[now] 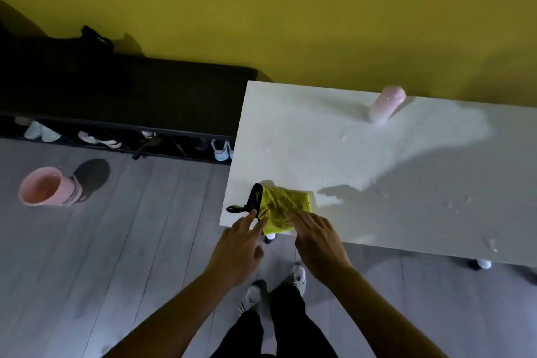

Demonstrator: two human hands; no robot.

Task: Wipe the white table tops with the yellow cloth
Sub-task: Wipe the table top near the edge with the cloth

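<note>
- The yellow cloth (283, 208) lies bunched at the near left corner of the white tabletop (377, 171), partly hanging over the near edge.
- A black clip (252, 200) with a small loop sits against the cloth's left side, at the tabletop's left edge.
- The left hand (236, 250) reaches to that corner with fingers straight; its fingertips touch the clip and the cloth's left edge, curled round nothing.
- The right hand (318, 237) rests flat on the near part of the cloth, fingers spread and straight, pressing rather than gripping.
- A pink bottle (386, 104) stands near the far edge of the tabletop, well apart from the cloth; whether anything is in it cannot be told.
- Small droplets and wet-looking streaks show on the tabletop to the right of the cloth.
- A pink bucket (46, 186) lies tipped on the grey floor (116, 241) to the left, its open mouth facing the camera; nothing shows inside it.
- A black shoe rack (122, 102) runs along the yellow wall (261, 9); its low shelf holds several pairs of light shoes (98, 138).
- The person's own feet in sneakers (296, 276) stand just below the tabletop's near edge.
</note>
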